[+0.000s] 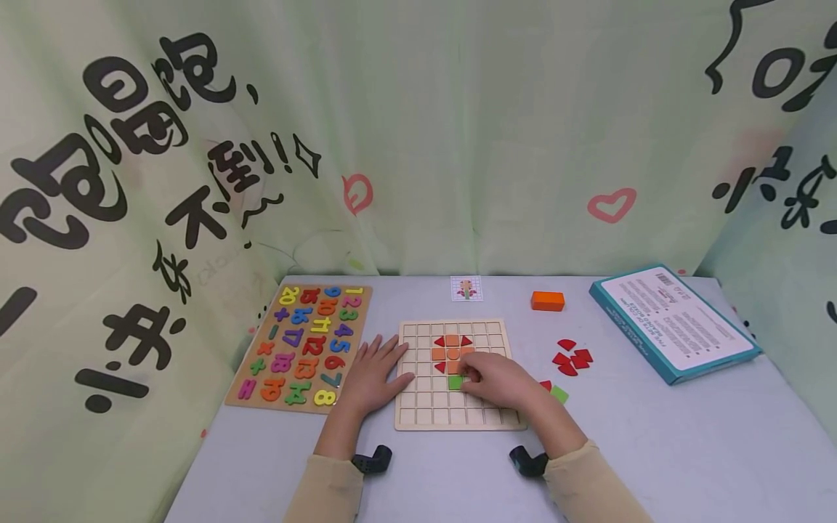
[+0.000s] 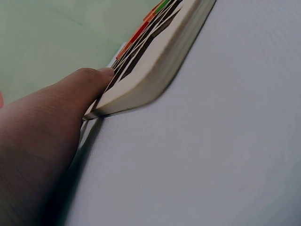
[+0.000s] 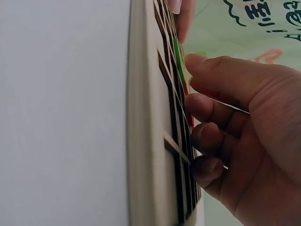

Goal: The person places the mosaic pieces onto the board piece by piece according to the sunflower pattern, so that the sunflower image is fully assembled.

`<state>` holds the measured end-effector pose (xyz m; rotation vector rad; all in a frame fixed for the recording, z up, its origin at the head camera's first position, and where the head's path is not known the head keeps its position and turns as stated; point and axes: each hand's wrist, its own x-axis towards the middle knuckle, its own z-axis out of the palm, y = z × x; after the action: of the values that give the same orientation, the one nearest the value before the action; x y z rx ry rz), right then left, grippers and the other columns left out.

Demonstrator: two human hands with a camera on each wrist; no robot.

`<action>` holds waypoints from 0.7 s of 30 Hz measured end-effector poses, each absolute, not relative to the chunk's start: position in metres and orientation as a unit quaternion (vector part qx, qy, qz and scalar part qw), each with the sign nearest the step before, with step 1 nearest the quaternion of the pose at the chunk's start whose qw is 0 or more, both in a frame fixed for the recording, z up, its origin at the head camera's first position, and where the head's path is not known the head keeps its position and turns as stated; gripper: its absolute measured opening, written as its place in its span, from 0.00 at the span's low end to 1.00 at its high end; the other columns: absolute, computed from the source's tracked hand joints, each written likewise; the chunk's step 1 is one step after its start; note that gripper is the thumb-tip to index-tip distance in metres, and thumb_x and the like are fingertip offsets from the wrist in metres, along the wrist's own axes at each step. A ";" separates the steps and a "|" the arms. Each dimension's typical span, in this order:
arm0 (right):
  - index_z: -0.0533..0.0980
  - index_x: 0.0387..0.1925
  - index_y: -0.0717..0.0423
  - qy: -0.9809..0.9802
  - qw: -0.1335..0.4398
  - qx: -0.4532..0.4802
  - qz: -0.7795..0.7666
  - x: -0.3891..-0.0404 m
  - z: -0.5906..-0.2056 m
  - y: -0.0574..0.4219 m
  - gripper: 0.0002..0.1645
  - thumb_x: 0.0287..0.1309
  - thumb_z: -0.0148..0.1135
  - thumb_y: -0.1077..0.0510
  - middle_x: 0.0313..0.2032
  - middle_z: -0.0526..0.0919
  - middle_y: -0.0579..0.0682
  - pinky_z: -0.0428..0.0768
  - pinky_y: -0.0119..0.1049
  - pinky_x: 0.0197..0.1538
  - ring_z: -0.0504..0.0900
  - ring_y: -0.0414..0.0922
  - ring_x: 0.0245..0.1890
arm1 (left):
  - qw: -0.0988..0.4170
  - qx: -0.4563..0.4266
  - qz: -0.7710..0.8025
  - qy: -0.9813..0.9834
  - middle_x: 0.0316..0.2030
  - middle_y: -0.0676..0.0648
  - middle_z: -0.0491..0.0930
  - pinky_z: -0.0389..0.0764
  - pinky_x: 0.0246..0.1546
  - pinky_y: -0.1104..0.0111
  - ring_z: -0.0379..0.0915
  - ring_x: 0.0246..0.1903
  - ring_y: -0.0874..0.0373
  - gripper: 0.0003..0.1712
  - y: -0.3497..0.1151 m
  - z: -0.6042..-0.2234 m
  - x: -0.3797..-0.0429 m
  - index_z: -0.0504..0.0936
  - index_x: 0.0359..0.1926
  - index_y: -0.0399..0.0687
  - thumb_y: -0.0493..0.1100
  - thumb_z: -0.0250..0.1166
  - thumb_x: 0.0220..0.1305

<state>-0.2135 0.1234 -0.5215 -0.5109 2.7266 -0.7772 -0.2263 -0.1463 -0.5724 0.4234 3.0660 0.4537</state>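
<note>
A pale wooden grid board (image 1: 418, 418) lies in the middle of the table. Orange squares (image 1: 452, 340) and red curved-edged pieces (image 1: 440, 367) fill some of its cells. My right hand (image 1: 500, 379) is over the board with curled fingers, holding a green square tile (image 1: 455, 382) by its right edge, just below the orange squares. In the right wrist view the thumb tip meets the green tile (image 3: 179, 61); the index fingertip is hidden. My left hand (image 1: 373, 378) lies flat at the board's left side, fingers spread, its thumb (image 2: 91, 82) resting on the rim.
A number puzzle board (image 1: 297, 349) lies at left. Behind the grid stands a small pattern card (image 1: 466, 289). To the right are an orange block (image 1: 548, 301), several loose red pieces (image 1: 567, 369), another green tile (image 1: 559, 394) and a teal box (image 1: 676, 323).
</note>
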 end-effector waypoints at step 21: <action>0.78 0.48 0.48 0.941 0.147 -0.106 -0.287 -0.210 -0.500 0.228 0.16 0.60 0.67 0.50 0.35 0.78 0.44 0.78 0.34 0.33 0.75 0.43 0.35 | 0.004 0.134 0.145 0.980 0.76 0.55 0.57 0.44 0.78 0.48 0.43 0.78 0.49 0.41 -0.147 -0.574 -0.227 0.63 0.74 0.67 0.73 0.53 0.63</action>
<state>-0.2097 0.2283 -0.5001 -0.3042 2.7061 -0.8265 -0.2267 -0.1466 -0.5745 0.4205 3.0717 0.4530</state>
